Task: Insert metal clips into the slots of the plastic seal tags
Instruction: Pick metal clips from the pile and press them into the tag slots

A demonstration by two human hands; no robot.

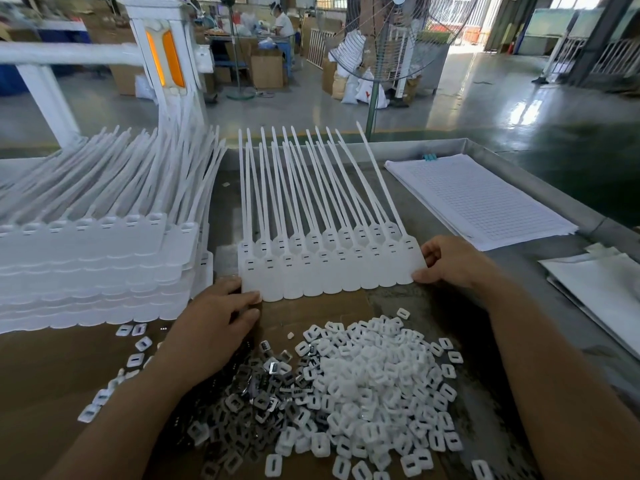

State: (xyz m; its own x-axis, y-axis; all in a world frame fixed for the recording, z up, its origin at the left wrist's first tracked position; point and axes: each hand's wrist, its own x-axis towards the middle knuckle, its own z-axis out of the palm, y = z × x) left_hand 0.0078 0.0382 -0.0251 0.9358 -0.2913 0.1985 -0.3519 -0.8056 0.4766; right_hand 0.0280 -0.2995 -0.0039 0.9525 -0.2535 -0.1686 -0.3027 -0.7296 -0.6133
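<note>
A row of milky-white plastic seal tags [322,268] lies flat on the dull grey metal surface [221,216]. Their broad rounded flags overlap like shingles and face the person, while the thin ribbed tails fan away toward the far rim. Each neck shows small dark slots.

The left hand [221,306] lies palm down at the row's near left corner. Its fingers are stretched out and a fingertip presses on the outermost flag. The right hand [446,261] holds the opposite end, with curled fingers on the far edge of the last flag and the thumb on the near edge.

Hard against the left end rises a tall layered stack of identical white tags [104,265], leaving only a narrow gap where the left hand sits. Between the person and the row is a brown cardboard sheet [69,368] bearing a loose heap. On its left are shiny squarish metal clips [249,386], each with a slotted middle. On its right they mingle with matte white square plastic caps [377,375] with rounded corners. The left forearm crosses over the clip side of the heap, and a few strays lie scattered on the cardboard.

To the right, well apart from the tags, a thick pad of gridded paper sheets [478,202] is pinned at its far corner by a blue clip [429,156]. Beside it are pale folded sheets [595,282]. Beyond the rim, a wire-caged fan [398,36] stands on a green pole.
</note>
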